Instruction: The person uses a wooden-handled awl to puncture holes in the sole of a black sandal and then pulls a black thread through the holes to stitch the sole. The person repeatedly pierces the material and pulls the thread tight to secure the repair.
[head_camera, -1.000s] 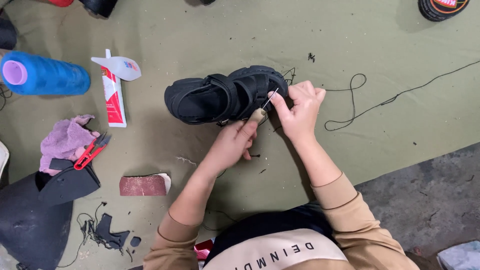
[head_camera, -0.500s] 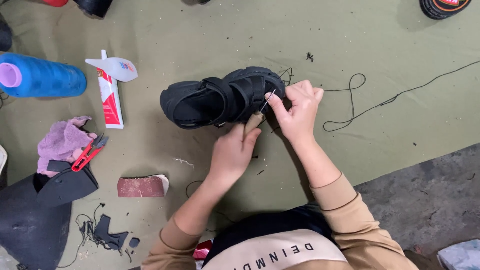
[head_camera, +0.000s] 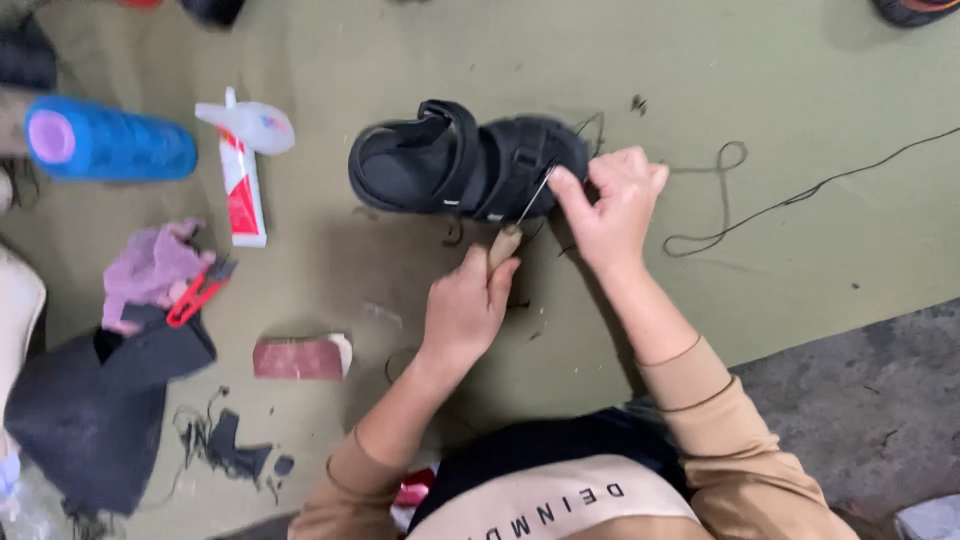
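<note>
left hand (head_camera: 462, 310): fingers curled shut around the wooden handle of a sewing awl (head_camera: 507, 241); the thin metal shaft runs up and right from the handle to the side of the black sandal (head_camera: 465, 160), its tip at the sandal's right end.

right hand (head_camera: 610, 205): fingers bent and pinched against the right end of the sandal, thumb and forefinger closed beside the awl shaft. what they pinch is too fine to tell, possibly thread.

sandal lies on its side on the olive-green mat (head_camera: 420, 50), about mid-width and toward the far edge, straps facing the camera, open heel end to the left.

black thread (head_camera: 735, 205) trails from the sandal's right end, loops on the mat, then runs off toward the right edge.

packages and labels:
- white tube with red and white label (head_camera: 243, 190), lying lengthwise left of the sandal, cap end toward the far edge.
- blue cylinder with a pink end (head_camera: 108, 142), on its side near the left edge.
- small red-brown block with a white end (head_camera: 300, 357), nearer the near edge, left of the left forearm.

also near the left edge: pink cloth (head_camera: 150, 268), red snips (head_camera: 198, 293) touching it, dark sheet scrap (head_camera: 95, 400) below.
</note>
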